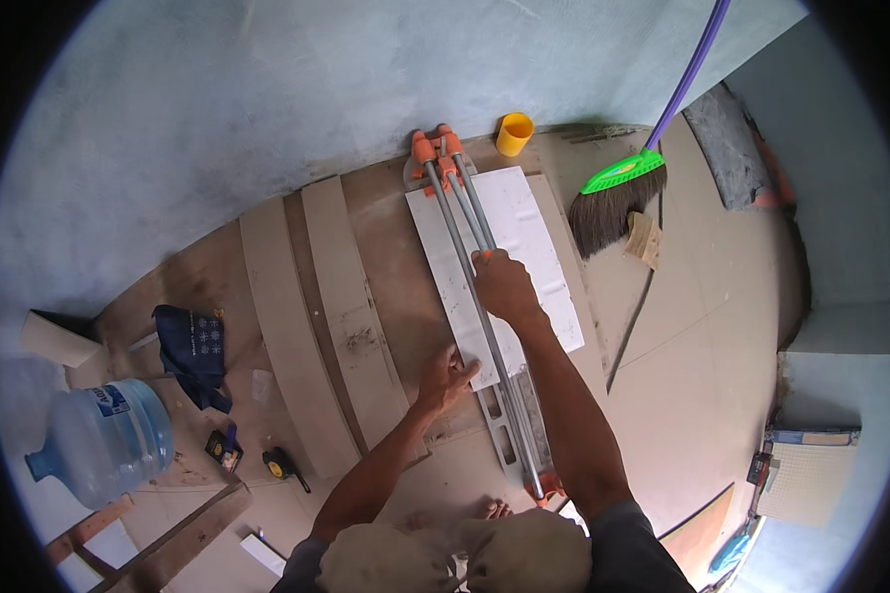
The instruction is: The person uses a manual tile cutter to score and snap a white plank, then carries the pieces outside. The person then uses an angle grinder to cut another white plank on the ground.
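Observation:
A manual tile cutter (465, 212) with grey rails and orange ends lies on the floor in front of me. A white tile (529, 237) rests on it under the rails. My right hand (504, 285) is closed around the cutter's orange handle, partway along the rails. My left hand (447, 376) presses on the near left corner of the tile, fingers spread. My knees and bare toes show at the lower edge.
Two long beige tile strips (307, 316) lie left of the cutter. A yellow cup (514, 133) and a green broom (618, 193) stand by the wall. A water jug (104, 440), dark cloth (193, 351), tape measure (279, 463) and wooden boards lie left.

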{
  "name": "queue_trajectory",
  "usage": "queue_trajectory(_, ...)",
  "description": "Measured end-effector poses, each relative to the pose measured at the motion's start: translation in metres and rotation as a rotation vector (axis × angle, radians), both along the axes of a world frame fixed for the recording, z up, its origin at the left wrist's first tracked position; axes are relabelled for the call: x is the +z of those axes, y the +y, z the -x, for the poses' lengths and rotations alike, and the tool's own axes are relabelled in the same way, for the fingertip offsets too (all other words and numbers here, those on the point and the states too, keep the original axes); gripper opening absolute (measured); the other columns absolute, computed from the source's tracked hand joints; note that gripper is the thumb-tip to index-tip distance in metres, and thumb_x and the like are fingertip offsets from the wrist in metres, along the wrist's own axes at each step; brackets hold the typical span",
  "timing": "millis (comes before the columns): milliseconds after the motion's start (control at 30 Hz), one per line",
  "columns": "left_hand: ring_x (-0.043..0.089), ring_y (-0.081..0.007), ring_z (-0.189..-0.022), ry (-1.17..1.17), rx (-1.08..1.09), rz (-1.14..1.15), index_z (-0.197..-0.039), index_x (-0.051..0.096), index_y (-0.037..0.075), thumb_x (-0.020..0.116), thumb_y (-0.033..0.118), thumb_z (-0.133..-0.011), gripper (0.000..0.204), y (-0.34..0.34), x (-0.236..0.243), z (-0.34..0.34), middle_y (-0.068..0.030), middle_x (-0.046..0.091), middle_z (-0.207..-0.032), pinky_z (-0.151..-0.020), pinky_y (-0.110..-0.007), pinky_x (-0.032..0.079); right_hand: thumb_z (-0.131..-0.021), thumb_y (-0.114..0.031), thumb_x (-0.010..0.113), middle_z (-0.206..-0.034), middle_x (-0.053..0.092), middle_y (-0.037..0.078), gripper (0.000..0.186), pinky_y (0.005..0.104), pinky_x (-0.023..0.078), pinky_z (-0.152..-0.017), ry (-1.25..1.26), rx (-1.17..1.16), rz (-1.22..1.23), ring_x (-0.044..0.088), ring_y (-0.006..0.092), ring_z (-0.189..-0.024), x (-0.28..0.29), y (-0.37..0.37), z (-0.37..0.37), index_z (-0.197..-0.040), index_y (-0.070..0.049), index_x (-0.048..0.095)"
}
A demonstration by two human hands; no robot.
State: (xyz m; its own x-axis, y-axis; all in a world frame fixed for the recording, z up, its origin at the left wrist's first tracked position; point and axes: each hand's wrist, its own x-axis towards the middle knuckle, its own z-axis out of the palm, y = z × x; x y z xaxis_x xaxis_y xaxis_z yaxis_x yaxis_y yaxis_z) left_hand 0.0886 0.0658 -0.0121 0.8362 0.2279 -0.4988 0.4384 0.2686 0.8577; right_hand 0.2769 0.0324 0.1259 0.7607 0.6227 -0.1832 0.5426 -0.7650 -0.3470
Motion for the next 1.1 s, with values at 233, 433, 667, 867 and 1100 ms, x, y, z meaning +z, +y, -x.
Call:
queue_trajectory(233,0.072,-0.0174,-0.076,-0.02,0.035,-0.014,-0.113,0.06,-0.007,0.076,0.017,-0.09,0.036,-0.006,-0.005,0.003,-0.0113,0.07,-0.086,-0.059,-0.034,0.064,-0.102,-0.019,0.051,-0.092,0.064,0.02,0.025,0.0427,0.06,-0.06,0.517,-0.248,-0.186,0.073,0.035,-0.074,0.037,0.003,-0.022,-0.108,0.003,0.06)
queue_trajectory(433,0.073,-0.0182,-0.08,-0.003,-0.03,-0.019,-0.121,0.057,-0.007,0.072,0.014,-0.092,0.038,-0.003,-0.004,-0.001,-0.0131,0.072,-0.093,-0.063,-0.034,0.065,-0.104,-0.033,0.048,-0.087,0.062,0.01,0.039,0.0337,0.057,-0.049,0.808,-0.407,-0.329,0.071,0.0208,-0.071,0.06,0.003,-0.043,-0.103,0.005,0.056)
queue_trajectory(667,0.072,-0.0165,-0.074,-0.058,0.043,0.033,-0.112,0.062,-0.006,0.075,0.015,-0.09,0.034,-0.006,-0.008,-0.002,-0.0114,0.072,-0.087,-0.059,-0.034,0.065,-0.101,-0.029,0.051,-0.079,0.056,0.005,0.031,0.0287,0.046,-0.048,0.59,-0.31,-0.328,0.054,0.0122,-0.058,0.024,-0.008,-0.036,-0.103,0.001,0.059)
queue_trajectory(867,0.074,-0.0175,-0.077,-0.018,0.041,0.01,-0.111,0.063,-0.007,0.075,0.015,-0.09,0.033,0.002,0.008,0.001,-0.0131,0.073,-0.09,-0.061,-0.035,0.066,-0.101,-0.029,0.049,-0.08,0.059,0.007,0.033,0.0291,0.044,-0.047,0.536,-0.333,-0.333,0.056,0.0131,-0.057,0.011,-0.013,-0.019,-0.106,0.001,0.061)
queue_trajectory(1100,0.073,-0.0173,-0.077,-0.041,0.034,0.01,-0.114,0.061,-0.008,0.075,0.015,-0.09,0.035,-0.003,0.009,-0.003,-0.0126,0.073,-0.089,-0.062,-0.035,0.066,-0.102,-0.021,0.05,-0.085,0.063,0.022,0.029,0.0473,0.055,-0.066,0.216,-0.208,-0.361,0.067,0.0361,-0.072,-0.042,-0.031,-0.003,-0.106,0.005,0.06)
